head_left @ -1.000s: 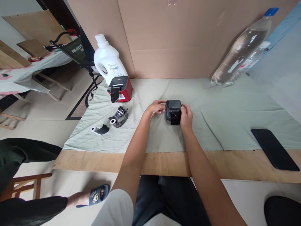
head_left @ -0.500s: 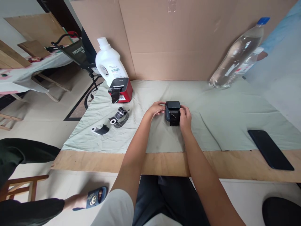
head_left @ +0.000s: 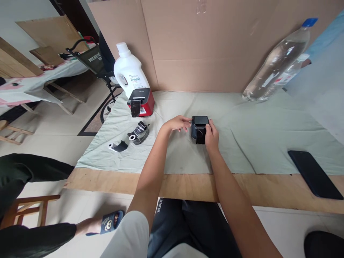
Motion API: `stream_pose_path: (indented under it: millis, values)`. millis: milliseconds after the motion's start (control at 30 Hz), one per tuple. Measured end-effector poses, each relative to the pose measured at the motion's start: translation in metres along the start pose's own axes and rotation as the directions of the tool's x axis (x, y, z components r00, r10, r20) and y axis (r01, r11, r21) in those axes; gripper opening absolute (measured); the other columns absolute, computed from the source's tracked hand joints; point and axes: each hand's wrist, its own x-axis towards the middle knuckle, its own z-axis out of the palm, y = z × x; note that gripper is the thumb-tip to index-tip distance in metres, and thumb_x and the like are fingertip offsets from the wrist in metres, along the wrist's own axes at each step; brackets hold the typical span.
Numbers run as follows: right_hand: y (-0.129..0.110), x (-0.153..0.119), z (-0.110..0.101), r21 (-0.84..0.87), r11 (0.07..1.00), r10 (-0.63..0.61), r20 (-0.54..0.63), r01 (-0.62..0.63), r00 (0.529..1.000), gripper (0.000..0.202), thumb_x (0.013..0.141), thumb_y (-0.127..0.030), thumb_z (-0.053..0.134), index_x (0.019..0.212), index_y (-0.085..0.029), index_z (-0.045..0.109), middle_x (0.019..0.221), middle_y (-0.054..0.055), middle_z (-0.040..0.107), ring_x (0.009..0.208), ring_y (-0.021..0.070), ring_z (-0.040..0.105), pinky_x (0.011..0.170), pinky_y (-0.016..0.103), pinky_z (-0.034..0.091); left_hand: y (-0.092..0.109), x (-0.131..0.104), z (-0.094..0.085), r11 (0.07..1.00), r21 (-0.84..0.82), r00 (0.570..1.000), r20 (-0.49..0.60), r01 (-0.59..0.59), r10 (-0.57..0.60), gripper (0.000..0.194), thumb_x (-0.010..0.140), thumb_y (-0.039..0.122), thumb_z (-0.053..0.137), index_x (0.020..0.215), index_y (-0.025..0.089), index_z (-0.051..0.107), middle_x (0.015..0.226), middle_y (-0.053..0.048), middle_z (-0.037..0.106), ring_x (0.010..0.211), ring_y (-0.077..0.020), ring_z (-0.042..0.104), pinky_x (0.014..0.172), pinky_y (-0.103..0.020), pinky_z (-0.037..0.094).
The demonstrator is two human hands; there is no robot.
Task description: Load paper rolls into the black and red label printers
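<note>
A small black printer-like device sits on the pale green cloth, a strip of black paper hanging from its front. My right hand grips its right side. At the device's left edge is my left hand, fingers apart and fingertips close to the casing; whether they touch it I cannot tell. Farther left stands a red and black device with a black strip hanging out. Black and white paper rolls lie in front of it, with another partly unrolled one beside them.
A white detergent bottle stands behind the red device. Large clear bottles lean at the back right against cardboard. A black phone lies at the right front edge. A person's legs and slipper show at the left.
My left hand has drawn slightly left, its fingers spreading more beside the device. My right hand keeps its hold. The whole view has shifted a little.
</note>
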Motion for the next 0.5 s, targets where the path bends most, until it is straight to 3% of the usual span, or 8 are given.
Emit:
stream_pose_path:
  millis: [100, 267, 500]
  values:
    - [0.001, 0.001, 0.000, 0.032, 0.999, 0.017, -0.010, -0.017, 1.000, 0.054, 0.092, -0.049, 0.054, 0.129, -0.016, 0.074, 0.147, 0.016, 0.067, 0.145, 0.0287, 0.056, 0.127, 0.050, 0.036, 0.003, -0.004, -0.002, 0.999, 0.043, 1.000, -0.017, -0.017, 0.018, 0.053, 0.080, 0.017, 0.071, 0.133, 0.020, 0.076, 0.116, -0.005, 0.075, 0.071, -0.0095, 0.061, 0.054, -0.019, 0.037]
    - [0.002, 0.002, -0.001, 0.056, 0.998, 0.027, -0.009, -0.026, 1.000, 0.053, 0.093, -0.049, 0.054, 0.131, -0.018, 0.074, 0.149, 0.013, 0.067, 0.148, 0.0280, 0.054, 0.127, 0.051, 0.036, -0.004, -0.004, -0.002, 0.998, 0.007, 0.998, -0.027, -0.063, 0.063, 0.057, 0.076, 0.015, 0.068, 0.132, 0.020, 0.077, 0.097, -0.002, 0.069, 0.066, -0.0082, 0.048, 0.055, -0.020, 0.035]
    - [-0.002, 0.001, -0.002, 0.071, 0.997, 0.044, 0.000, -0.044, 0.999, 0.055, 0.094, -0.048, 0.053, 0.132, -0.015, 0.074, 0.150, 0.014, 0.065, 0.146, 0.0279, 0.056, 0.127, 0.049, 0.036, -0.014, 0.011, 0.005, 0.983, -0.171, 0.996, -0.068, -0.074, 0.064, 0.081, 0.080, 0.018, 0.065, 0.159, 0.026, 0.052, 0.082, 0.002, 0.058, 0.061, -0.0079, 0.043, 0.055, -0.018, 0.034]
